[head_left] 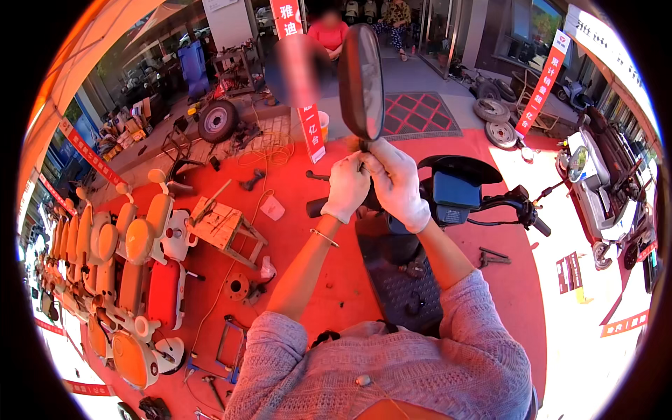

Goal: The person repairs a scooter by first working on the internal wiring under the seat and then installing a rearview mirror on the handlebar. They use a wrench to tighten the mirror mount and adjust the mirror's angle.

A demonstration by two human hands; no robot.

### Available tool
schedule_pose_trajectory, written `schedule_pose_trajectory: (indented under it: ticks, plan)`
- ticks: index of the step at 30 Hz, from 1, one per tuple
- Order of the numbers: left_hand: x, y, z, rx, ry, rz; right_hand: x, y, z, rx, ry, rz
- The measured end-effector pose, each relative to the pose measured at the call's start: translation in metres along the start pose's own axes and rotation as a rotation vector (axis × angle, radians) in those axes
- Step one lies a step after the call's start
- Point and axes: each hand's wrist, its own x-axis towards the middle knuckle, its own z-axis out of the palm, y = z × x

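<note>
A black oval rearview mirror (362,84) is raised upright in front of me, its edge turned towards me. Both my hands wear white work gloves and meet at its lower end. My left hand (348,187) is closed around the short stem below the mirror. Fingers of my right hand (397,183) pinch the same spot, just under the mirror housing. The gloves hide most of the stem. Below my hands stands a dark electric scooter (455,199) with a black footboard (406,280); its right handlebar grip (540,225) is bare of any hand.
A wooden stool (218,225) with tools on it stands left on the red mat (336,280). Parked orange scooters (133,238) line the left side. A loose wheel (218,120) lies farther back. Tools (493,257) lie right of the footboard. A person (327,35) sits behind a red banner.
</note>
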Motion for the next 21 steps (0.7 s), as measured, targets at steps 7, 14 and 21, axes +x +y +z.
schedule_pose_trajectory:
  ticks: [7, 14, 21]
  plan:
    - [0.007, 0.006, -0.002, -0.264, -0.057, 0.039, 0.085, 0.046, 0.026, 0.388, -0.377, 0.447]
    - [0.012, 0.011, -0.007, -0.278, -0.124, -0.021, 0.087, 0.155, 0.021, 0.531, -0.367, 0.532]
    - [0.008, 0.002, -0.009, -0.492, -0.049, -0.126, 0.106, 0.121, 0.033, 1.285, -0.038, 0.912]
